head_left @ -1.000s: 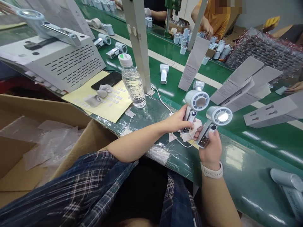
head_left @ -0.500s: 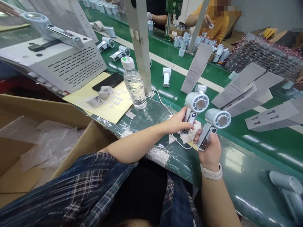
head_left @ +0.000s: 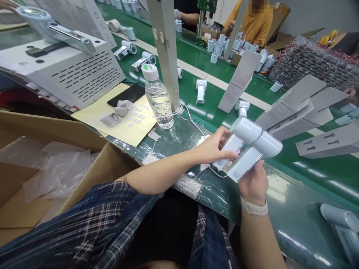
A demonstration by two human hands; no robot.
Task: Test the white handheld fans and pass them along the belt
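Two light-blue handheld fans are held side by side over the bench edge, their backs and smooth handles facing me. My left hand [head_left: 214,149] is closed round the handle of one handheld fan [head_left: 233,144]. The other handheld fan [head_left: 246,162] is in my right hand [head_left: 254,182], gripped from below, with its fingers mostly hidden. The fans' heads touch or overlap; I cannot tell which. Beneath the hands, a white cable [head_left: 193,121] and some pale paper partly show.
A water bottle [head_left: 159,99] stands left of a metal post [head_left: 165,56]. Yellow paper [head_left: 131,130] bears small white pads and a phone [head_left: 126,95]. Open white boxes [head_left: 291,102] and more fans line the green belt [head_left: 213,106]. A cardboard box [head_left: 92,172] sits at left; co-workers are opposite.
Both hands have turned the fans over, from the grilles and displays facing me to their plain backs. The fans have come closer together. My right hand has shifted slightly right.
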